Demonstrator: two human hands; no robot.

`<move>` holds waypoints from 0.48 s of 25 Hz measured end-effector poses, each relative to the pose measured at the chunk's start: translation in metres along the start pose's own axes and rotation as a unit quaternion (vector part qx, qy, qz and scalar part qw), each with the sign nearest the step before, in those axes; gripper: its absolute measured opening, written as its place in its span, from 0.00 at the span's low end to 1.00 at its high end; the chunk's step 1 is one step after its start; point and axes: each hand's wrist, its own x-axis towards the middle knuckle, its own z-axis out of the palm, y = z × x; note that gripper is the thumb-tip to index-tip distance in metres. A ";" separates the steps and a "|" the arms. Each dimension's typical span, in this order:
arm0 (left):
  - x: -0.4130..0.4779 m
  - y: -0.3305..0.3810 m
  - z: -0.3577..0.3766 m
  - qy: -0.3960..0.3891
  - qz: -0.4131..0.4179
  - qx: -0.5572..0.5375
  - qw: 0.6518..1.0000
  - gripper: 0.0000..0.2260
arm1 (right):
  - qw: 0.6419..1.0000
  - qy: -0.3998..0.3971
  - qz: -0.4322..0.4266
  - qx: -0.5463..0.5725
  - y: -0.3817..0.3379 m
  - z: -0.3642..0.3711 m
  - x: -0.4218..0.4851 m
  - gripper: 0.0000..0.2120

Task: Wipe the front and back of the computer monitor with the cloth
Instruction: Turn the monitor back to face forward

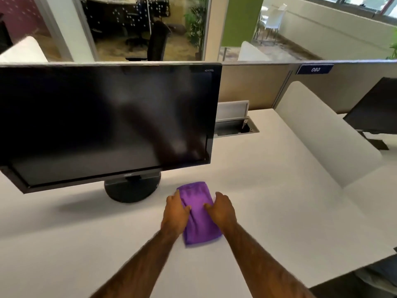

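Note:
A black computer monitor [103,121] with a dark screen stands on a round base at the left of the white desk [279,190], its front facing me. A folded purple cloth [198,220] lies flat on the desk just right of the base. My left hand [175,211] rests on the cloth's left edge and my right hand [222,209] on its right edge, with thumbs on top of the fabric. Both hands press or grip the cloth's sides. The monitor's back is hidden.
A cable hatch [234,123] with a raised lid sits in the desk behind the monitor's right side. A white divider panel [322,134] separates this desk from the neighbouring one, where a second dark monitor [376,108] stands. A beige partition [257,84] runs along the back.

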 end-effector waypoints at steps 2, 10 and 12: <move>0.009 0.013 0.011 0.039 -0.058 -0.061 0.996 0.18 | 0.999 -0.032 0.006 0.038 0.006 -0.005 0.015 0.14; 0.024 0.080 0.050 0.033 -0.038 -0.109 0.993 0.09 | 0.993 0.034 -0.056 0.100 0.038 -0.072 0.052 0.04; 0.037 0.115 0.073 0.020 -0.003 -0.111 0.994 0.10 | 0.991 0.071 -0.048 0.098 0.055 -0.103 0.071 0.02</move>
